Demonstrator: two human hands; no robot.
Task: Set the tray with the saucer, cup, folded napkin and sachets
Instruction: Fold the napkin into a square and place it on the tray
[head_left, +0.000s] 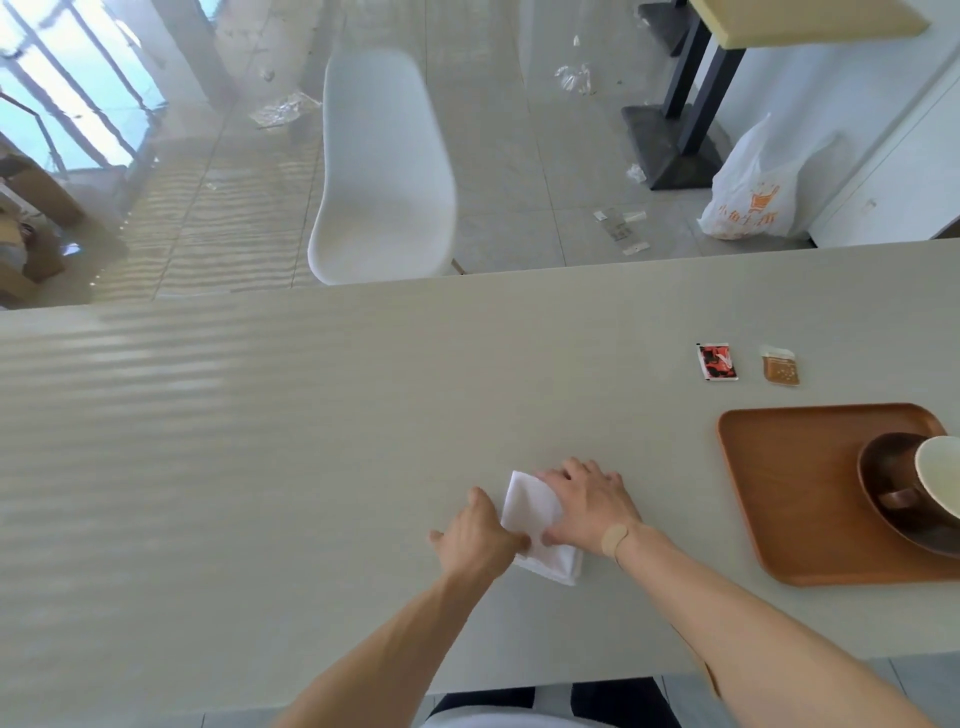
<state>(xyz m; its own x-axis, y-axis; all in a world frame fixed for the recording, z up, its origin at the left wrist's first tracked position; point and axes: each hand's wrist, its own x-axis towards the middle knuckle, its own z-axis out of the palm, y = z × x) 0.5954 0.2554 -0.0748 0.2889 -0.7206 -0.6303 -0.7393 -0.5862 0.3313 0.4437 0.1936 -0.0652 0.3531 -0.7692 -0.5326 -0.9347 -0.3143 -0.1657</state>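
Left of the brown wooden tray (789, 499), your right hand (589, 501) presses spread fingers flat on the white folded napkin (535, 525); your left hand (475, 535) pinches its edge. Folding seems in hand; next, carry it onto the tray.

Looks like a cafe or canteen seating area: long pale desk (311, 415), white moulded chair (384, 171) opposite, second table on black pedestal legs (691, 78), grey tiled floor (519, 156) littered with wrappers, plastic shopping bag (753, 192), wooden serving tray (789, 493).
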